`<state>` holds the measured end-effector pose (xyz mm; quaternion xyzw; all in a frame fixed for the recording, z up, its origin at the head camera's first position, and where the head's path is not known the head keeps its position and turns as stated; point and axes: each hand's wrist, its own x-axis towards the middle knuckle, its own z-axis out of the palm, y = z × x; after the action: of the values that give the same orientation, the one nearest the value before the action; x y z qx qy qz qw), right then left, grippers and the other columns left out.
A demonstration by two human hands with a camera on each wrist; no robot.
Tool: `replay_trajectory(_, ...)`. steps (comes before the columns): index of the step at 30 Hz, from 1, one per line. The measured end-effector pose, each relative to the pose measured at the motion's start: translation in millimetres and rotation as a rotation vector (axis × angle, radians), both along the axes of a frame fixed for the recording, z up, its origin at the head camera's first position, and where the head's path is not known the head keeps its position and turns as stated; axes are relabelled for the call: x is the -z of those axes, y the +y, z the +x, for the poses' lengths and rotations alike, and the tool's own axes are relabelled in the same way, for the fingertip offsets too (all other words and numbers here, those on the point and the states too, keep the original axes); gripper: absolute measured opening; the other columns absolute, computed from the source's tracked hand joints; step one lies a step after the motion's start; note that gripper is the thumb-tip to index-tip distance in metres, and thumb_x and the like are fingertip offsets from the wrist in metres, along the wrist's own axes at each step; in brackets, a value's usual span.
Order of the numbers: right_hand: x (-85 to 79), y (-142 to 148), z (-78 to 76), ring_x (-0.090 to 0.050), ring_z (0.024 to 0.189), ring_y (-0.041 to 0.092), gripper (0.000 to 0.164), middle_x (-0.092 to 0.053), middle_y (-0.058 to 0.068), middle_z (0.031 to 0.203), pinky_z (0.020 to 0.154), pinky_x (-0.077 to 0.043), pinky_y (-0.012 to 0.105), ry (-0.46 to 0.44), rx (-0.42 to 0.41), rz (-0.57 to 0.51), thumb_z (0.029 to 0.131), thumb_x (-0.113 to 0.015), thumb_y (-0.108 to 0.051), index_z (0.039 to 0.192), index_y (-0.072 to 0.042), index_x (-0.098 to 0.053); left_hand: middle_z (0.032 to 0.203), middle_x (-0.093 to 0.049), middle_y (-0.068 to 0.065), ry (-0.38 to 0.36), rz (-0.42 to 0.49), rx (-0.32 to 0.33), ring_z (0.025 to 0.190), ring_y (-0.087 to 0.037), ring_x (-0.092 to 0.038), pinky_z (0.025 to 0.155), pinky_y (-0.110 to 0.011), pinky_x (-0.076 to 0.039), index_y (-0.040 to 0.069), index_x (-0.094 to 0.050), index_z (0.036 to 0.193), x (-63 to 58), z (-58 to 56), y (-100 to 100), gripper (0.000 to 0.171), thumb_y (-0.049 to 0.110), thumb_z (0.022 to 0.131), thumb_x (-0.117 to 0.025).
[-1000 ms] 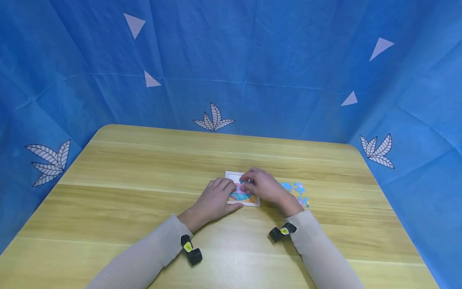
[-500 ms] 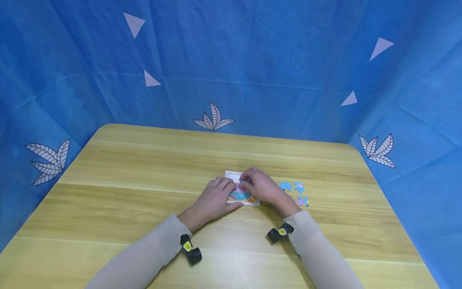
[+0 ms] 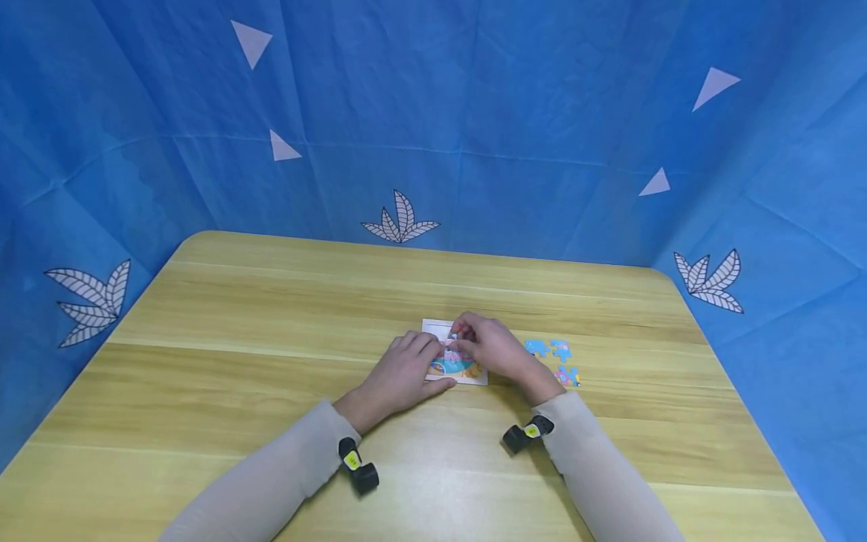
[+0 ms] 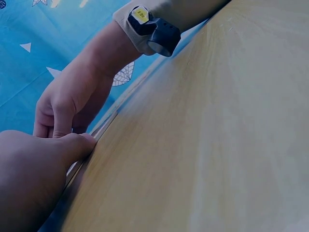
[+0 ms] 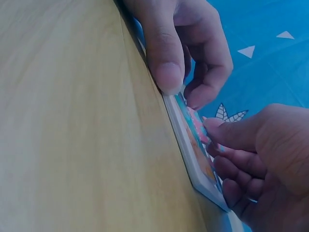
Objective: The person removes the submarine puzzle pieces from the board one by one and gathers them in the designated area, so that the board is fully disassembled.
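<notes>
A small puzzle board [image 3: 474,374] with a white frame [image 5: 189,159] and a colourful picture lies flat on the wooden table [image 3: 271,316]. My left hand [image 3: 415,363] holds its left side: the thumb [image 5: 164,72] presses on the near edge and the curled fingers sit on top. My right hand [image 3: 467,340] is over the upper part of the board and pinches a puzzle piece [image 5: 199,122] down against the picture. The hands hide most of the board. In the left wrist view both hands [image 4: 67,111] meet at the board's edge.
Three loose puzzle pieces lie just right of the board: two blue ones [image 3: 538,348] [image 3: 561,348] and a pink and blue one [image 3: 567,375]. Blue cloth with leaf prints [image 3: 401,222] walls the table at the back and sides. Black cameras sit on both wrists [image 3: 357,468].
My right hand's fingers have shifted slightly over the upper part of the board. My left hand and the loose pieces stay where they were.
</notes>
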<state>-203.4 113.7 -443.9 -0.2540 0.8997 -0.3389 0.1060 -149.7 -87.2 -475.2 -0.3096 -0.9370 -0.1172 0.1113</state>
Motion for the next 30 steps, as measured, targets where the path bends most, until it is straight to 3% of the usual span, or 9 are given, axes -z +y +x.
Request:
replay_trajectory(6,0.7,1,-0.2,-0.058,0.068,0.011,0.01,-0.062,-0.001,0.085,0.063,-0.051,0.028,-0.016,0.004,-0.033,0.097,-0.062,-0.012,0.105,-0.007,-0.061,0.115,-0.058,-0.003,0.014,0.077,0.086,0.109,-0.022,-0.053,0.096,-0.04,-0.045,0.012,-0.063,0.11,-0.4,0.2,-1,0.042,0.049,0.091,-0.065)
replay_trajectory(11,-0.4,1,0.4,-0.058,0.066,0.011,0.008,-0.062,-0.001,0.083,0.063,-0.051,0.029,-0.011,0.006,-0.036,0.097,-0.061,-0.008,0.105,-0.007,-0.061,0.117,-0.059,-0.002,0.014,0.082,0.127,0.109,-0.02,-0.053,0.095,-0.039,-0.045,0.016,-0.066,0.112,0.0,0.3,-1,0.035,0.045,0.093,-0.064)
replay_trajectory(23,-4.1,6,1.7,-0.06,0.073,0.014,0.009,-0.062,0.0,0.087,0.064,-0.053,0.031,-0.046,0.003,-0.109,0.098,-0.061,-0.013,0.106,-0.009,-0.062,0.117,-0.059,-0.002,0.019,0.087,0.14,0.11,-0.02,-0.053,0.096,-0.039,-0.045,0.019,-0.067,0.11,0.3,-0.6,-1,0.03,0.044,0.093,-0.064)
replay_trajectory(30,-10.1,10,0.9,-0.06,0.081,0.015,0.006,-0.063,-0.002,0.088,0.072,-0.051,0.034,-0.002,0.04,-0.085,0.098,-0.061,-0.016,0.103,-0.013,-0.063,0.116,-0.058,-0.002,-0.006,0.069,0.122,0.108,-0.02,-0.052,0.095,-0.039,-0.045,0.019,-0.067,0.113,-0.6,0.1,0,0.033,0.046,0.094,-0.062)
